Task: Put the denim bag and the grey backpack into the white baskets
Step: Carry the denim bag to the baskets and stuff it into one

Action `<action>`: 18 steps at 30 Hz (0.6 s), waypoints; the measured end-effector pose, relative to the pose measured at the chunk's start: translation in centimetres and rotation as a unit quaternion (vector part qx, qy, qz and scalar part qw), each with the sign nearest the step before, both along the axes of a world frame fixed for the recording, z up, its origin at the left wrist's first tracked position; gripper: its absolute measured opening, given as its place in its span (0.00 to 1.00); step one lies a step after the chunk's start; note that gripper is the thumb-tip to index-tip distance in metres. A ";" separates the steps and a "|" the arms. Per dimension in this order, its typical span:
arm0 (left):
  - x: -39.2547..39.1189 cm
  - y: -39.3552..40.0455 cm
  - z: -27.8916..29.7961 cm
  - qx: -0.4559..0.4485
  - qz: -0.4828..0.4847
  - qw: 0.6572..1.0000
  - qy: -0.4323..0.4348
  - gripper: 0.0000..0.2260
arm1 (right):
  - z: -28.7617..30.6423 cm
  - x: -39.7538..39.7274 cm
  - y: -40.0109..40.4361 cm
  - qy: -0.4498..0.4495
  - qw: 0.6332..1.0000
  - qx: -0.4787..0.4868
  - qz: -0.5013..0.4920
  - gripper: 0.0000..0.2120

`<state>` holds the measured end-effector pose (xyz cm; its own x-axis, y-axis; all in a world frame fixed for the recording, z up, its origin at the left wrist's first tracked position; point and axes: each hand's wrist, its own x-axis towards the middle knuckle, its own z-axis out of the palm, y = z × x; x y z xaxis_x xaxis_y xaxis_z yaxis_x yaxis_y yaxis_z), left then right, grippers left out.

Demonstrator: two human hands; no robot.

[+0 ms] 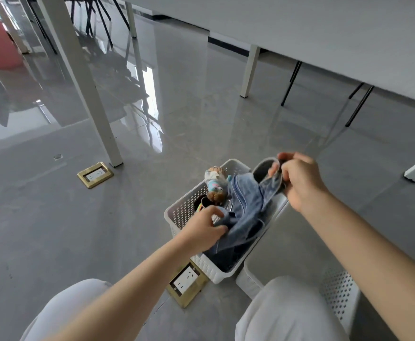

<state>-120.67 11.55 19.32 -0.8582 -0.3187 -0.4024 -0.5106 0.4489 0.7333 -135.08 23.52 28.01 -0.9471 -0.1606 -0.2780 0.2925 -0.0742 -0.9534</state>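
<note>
A blue denim bag (247,207) hangs partly inside a white perforated basket (185,210) on the floor, its lower part down in the basket. My right hand (300,183) grips the bag's strap above the basket's far end. My left hand (207,223) holds the bag's lower left edge. A small doll charm (216,184) dangles from the bag over the basket. A second white basket (339,291) stands to the right, partly hidden by my knee and arm. No grey backpack is visible.
Two brass floor sockets sit in the grey floor, one (95,175) at left and one (186,284) against the basket's near corner. A white table leg (98,119) stands at left. White tables (324,33) span the back, with black chair legs beneath.
</note>
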 end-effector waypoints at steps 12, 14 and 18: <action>-3.2 5.4 -2.2 -0.201 -0.045 0.973 0.105 0.19 | -2.5 -0.3 2.3 0.004 0.996 0.094 0.005 0.17; -2.8 4.2 -2.4 -0.159 0.043 0.974 0.154 0.16 | -3.8 -1.1 3.2 -0.011 0.968 0.249 0.041 0.13; -0.9 1.8 -3.8 -0.146 0.089 0.965 0.199 0.27 | -7.3 -2.5 3.5 -0.087 0.847 0.478 0.214 0.17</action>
